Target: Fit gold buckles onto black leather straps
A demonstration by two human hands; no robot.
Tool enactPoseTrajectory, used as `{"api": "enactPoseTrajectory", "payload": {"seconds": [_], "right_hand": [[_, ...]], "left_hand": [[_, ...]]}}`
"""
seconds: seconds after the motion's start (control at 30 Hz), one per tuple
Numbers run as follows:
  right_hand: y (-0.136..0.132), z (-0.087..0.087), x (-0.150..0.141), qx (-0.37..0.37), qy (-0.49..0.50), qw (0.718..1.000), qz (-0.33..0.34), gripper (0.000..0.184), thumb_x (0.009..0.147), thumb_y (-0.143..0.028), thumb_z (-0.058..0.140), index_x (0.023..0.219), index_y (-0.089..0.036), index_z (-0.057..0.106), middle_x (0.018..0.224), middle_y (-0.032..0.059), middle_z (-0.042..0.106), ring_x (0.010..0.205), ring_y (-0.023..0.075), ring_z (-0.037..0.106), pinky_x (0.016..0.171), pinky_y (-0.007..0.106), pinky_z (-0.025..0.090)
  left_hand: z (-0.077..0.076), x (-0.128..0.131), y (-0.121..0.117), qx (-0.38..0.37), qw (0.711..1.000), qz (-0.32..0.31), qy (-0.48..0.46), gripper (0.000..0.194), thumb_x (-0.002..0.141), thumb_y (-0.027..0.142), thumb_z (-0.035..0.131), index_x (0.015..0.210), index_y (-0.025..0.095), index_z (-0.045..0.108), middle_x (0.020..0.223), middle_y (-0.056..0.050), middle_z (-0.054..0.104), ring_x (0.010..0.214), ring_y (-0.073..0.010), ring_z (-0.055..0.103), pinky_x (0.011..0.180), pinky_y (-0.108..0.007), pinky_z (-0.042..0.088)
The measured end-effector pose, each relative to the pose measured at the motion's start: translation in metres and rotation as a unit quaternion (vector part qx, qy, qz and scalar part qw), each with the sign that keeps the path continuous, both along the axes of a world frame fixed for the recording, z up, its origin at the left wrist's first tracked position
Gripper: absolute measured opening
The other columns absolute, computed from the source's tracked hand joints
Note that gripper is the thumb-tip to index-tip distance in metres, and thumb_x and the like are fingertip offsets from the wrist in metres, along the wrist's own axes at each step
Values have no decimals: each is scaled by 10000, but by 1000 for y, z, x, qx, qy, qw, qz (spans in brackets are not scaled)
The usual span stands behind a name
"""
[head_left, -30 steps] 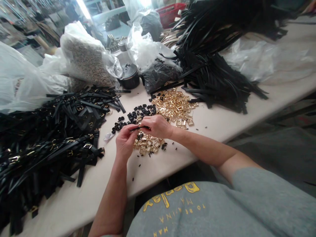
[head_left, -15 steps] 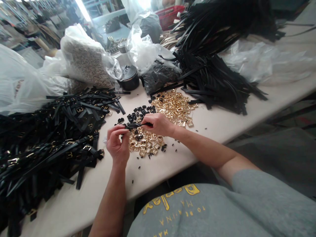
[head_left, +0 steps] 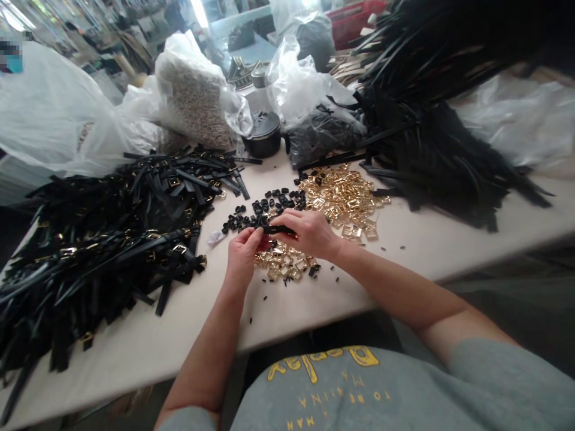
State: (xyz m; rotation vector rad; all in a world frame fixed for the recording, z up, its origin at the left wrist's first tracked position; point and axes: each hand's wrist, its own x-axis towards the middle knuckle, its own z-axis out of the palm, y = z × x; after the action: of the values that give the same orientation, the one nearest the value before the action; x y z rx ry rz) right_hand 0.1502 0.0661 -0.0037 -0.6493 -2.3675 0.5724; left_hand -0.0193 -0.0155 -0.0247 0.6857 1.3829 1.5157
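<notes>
Between my two hands a short black strap (head_left: 275,230) is held level above the piles of hardware. My left hand (head_left: 245,254) pinches its left end between thumb and fingers. My right hand (head_left: 314,233) grips the strap's other end, fingers closed over it. Just beyond the hands lie small black loops (head_left: 269,203). Gold buckles (head_left: 341,194) are heaped behind my right hand, and more gold buckles (head_left: 285,263) are spread below the strap. Whether a buckle or loop sits on the held strap is too small to tell.
Black straps with gold buckles (head_left: 112,239) pile up at the left. Plain black straps (head_left: 444,149) lie at the right. Along the back stand a bag of pale pieces (head_left: 193,90), a black lidded pot (head_left: 263,134) and a bag of black pieces (head_left: 321,134) on the table (head_left: 305,311).
My left hand's fingers have closed in on the strap, and the two hands are nearer each other. The whole view has shifted, so things appear further right.
</notes>
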Motion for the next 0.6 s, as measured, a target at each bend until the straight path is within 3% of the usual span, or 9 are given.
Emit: {"api": "enactPoseTrajectory", "payload": {"seconds": [0.3,0.4,0.5,0.6], "right_hand": [[-3,-1,-4,41,-45,998,-6,366,1000,-466,462,976,-203,717,921,74,688,700,152,553,623,287,355],[-1,-2,-5,47,-62,997,-3,378,1000,-451,448,862,-202,695,821,56,649,649,142,501,592,290,312],[6,-1,-1,43,-61,997,-20,364,989,-420,451,781,-201,655,767,47,611,615,139,446,575,300,277],[17,-1,5,45,-65,995,-55,337,978,-394,457,763,-201,632,768,47,606,618,141,426,579,306,273]], "left_hand": [[-3,13,-1,-5,996,-2,-90,409,572,454,896,715,148,666,656,0,660,574,-103,608,548,-203,490],[0,6,-1,-3,999,-22,-40,390,617,472,872,751,148,703,692,-23,684,618,-121,626,578,-220,499],[13,-6,-4,35,997,-5,70,343,690,469,832,806,161,737,746,-41,705,654,-134,634,611,-245,508],[38,-10,-24,118,988,29,94,356,707,526,814,735,182,728,754,-56,687,654,-152,627,618,-289,530]]}}
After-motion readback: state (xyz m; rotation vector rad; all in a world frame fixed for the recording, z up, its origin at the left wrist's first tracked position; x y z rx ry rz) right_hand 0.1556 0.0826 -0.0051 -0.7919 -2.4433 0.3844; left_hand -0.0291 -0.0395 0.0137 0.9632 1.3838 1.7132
